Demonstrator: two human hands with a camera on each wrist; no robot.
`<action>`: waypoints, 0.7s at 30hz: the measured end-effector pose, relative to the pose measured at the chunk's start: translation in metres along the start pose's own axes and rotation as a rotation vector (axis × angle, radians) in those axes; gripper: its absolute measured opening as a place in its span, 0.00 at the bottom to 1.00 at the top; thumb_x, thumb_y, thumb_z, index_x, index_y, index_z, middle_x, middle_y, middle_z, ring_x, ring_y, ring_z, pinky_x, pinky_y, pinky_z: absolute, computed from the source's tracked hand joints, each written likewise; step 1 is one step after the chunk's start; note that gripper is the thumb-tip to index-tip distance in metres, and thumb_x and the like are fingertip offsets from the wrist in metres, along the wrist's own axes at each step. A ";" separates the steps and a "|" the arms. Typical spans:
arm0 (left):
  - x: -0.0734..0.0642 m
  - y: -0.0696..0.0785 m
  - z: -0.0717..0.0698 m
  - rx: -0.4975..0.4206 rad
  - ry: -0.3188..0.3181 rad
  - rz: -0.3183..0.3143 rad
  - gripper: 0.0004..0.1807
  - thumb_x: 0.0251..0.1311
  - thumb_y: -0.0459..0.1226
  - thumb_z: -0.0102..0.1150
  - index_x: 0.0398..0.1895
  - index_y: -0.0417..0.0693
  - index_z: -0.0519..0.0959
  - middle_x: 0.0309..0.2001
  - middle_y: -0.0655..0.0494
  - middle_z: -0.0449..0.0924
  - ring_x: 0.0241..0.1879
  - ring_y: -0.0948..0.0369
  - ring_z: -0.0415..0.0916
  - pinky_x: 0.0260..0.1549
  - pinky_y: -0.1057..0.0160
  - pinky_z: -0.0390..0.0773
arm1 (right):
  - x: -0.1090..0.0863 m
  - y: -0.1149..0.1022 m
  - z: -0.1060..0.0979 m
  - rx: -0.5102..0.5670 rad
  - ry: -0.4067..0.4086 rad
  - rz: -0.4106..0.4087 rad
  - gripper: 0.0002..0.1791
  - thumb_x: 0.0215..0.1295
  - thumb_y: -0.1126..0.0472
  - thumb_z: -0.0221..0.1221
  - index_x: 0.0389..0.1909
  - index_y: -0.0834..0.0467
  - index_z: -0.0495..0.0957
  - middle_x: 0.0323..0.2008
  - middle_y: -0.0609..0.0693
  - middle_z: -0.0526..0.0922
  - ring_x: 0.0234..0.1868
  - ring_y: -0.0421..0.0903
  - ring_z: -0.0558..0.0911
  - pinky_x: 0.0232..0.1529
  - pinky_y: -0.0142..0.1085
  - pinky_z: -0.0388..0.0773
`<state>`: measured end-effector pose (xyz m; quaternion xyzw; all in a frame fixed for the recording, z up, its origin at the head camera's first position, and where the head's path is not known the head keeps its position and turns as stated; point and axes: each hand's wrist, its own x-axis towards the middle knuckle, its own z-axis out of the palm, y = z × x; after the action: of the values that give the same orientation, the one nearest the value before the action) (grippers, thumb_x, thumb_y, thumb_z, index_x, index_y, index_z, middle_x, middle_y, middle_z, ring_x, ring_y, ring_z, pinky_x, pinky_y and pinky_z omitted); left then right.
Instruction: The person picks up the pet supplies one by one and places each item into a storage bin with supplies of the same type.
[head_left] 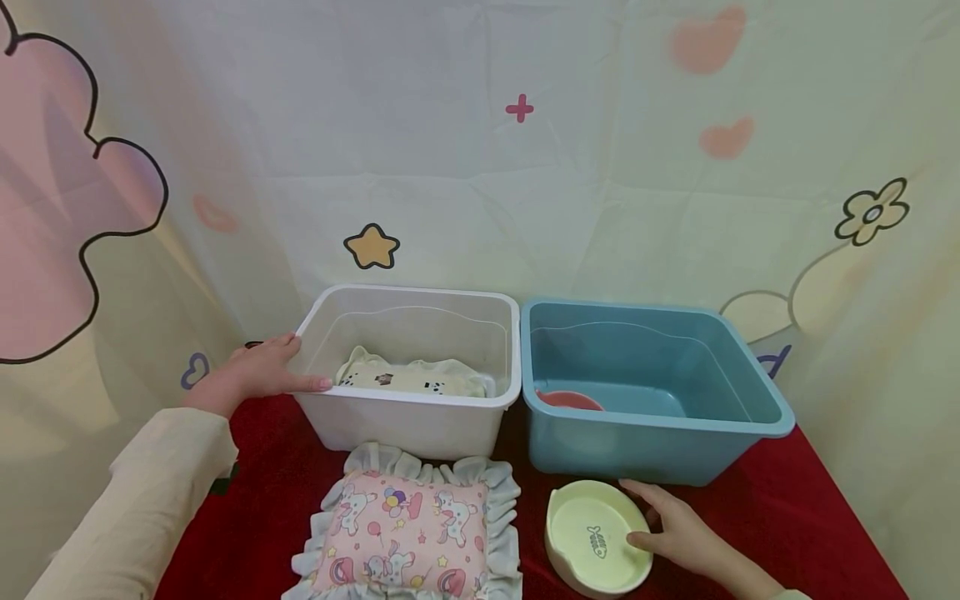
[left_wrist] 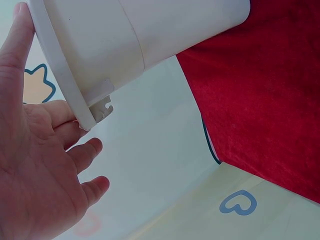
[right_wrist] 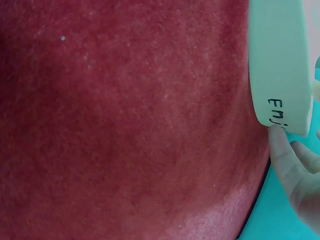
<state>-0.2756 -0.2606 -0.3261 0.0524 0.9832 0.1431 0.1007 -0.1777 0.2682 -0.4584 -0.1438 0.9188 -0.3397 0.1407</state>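
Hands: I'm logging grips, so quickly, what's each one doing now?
Left hand: open, touching the white bin.
Right hand: closed, holding the yellow bowl.

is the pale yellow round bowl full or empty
Empty: the head view shows the bowl holding nothing, only its bare inside with a dark print.

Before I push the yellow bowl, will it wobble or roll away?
Probably not: the yellow bowl looks wide and low. It seems stiff, its wall holding a smooth curve. The fuzzy-looking red cloth might slow its sliding.
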 end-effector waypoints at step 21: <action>-0.001 0.001 -0.001 -0.017 -0.019 -0.022 0.62 0.38 0.69 0.52 0.66 0.35 0.45 0.65 0.30 0.43 0.61 0.34 0.44 0.53 0.31 0.48 | 0.003 0.005 0.008 0.015 0.008 0.008 0.39 0.46 0.52 0.65 0.58 0.64 0.63 0.56 0.62 0.69 0.49 0.51 0.72 0.39 0.27 0.73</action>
<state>-0.2746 -0.2596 -0.3248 0.0422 0.9815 0.1497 0.1119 -0.1782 0.2662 -0.4675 -0.1378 0.9173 -0.3465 0.1396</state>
